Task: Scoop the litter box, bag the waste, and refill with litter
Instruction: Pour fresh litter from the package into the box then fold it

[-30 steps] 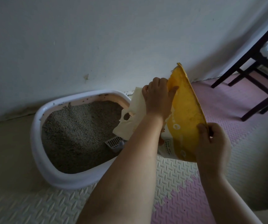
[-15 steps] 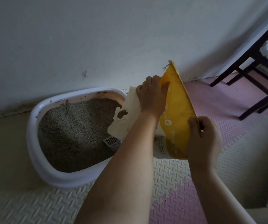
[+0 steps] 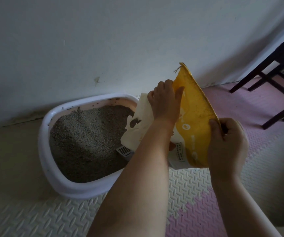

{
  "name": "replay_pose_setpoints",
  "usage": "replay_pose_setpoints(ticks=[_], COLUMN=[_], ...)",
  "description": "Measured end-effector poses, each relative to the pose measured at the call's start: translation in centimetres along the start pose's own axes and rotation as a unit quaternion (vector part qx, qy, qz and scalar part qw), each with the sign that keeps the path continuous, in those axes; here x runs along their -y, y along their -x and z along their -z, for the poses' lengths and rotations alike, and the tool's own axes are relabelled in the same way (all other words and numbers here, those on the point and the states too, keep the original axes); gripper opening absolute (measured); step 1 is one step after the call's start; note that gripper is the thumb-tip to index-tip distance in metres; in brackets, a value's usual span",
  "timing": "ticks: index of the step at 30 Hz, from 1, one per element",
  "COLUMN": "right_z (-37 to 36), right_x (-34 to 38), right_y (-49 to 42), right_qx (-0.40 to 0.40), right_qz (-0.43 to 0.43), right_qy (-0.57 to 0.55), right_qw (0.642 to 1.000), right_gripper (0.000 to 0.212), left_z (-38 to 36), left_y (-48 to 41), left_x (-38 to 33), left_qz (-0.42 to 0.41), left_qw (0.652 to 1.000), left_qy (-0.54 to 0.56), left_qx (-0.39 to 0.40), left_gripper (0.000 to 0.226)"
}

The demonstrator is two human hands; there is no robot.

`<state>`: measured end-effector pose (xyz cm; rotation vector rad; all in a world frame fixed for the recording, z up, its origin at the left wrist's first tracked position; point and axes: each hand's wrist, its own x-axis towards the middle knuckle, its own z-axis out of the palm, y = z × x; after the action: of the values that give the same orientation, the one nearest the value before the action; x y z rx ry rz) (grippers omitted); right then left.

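Yellow at its raised end and white at the low one, the litter bag (image 3: 194, 120) hangs tilted in the air, just right of the litter box (image 3: 43, 142). Its long axis slopes down and leftward, so the white end with the handle hole overhangs the box's right rim. The left hand (image 3: 165, 100) grips the bag from above where white meets yellow. The right hand (image 3: 226, 142) pinches the yellow edge on the near side. The left hand is nearer the box, so any further tip would likely be steered from there. No grains can be seen falling. Grey litter (image 3: 86, 137) already fills the box, with a white scoop (image 3: 125, 151) lying in its near right corner. The box sits on a cream and pink foam floor mat (image 3: 35, 216) against a pale wall (image 3: 103, 40). A dark chair (image 3: 274, 69) stands well apart on the right.
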<state>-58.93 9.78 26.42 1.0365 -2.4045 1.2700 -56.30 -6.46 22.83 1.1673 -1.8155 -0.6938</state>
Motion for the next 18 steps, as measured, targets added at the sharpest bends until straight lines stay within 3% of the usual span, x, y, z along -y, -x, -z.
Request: replay_pose_setpoints(ticks=[18], right_z=[0.26], right_x=[0.3], right_y=[-0.2], right_qx=[-0.013], right_qz=[0.002], right_qy=[-0.008], right_qw=[1.0], right_gripper=[0.019], left_z=[0.47], left_y=[0.59], left_x=[0.34], left_qz=[0.007], left_qw=[0.998], left_qy=[0.057], left_qx=[-0.017], left_gripper=[0.042])
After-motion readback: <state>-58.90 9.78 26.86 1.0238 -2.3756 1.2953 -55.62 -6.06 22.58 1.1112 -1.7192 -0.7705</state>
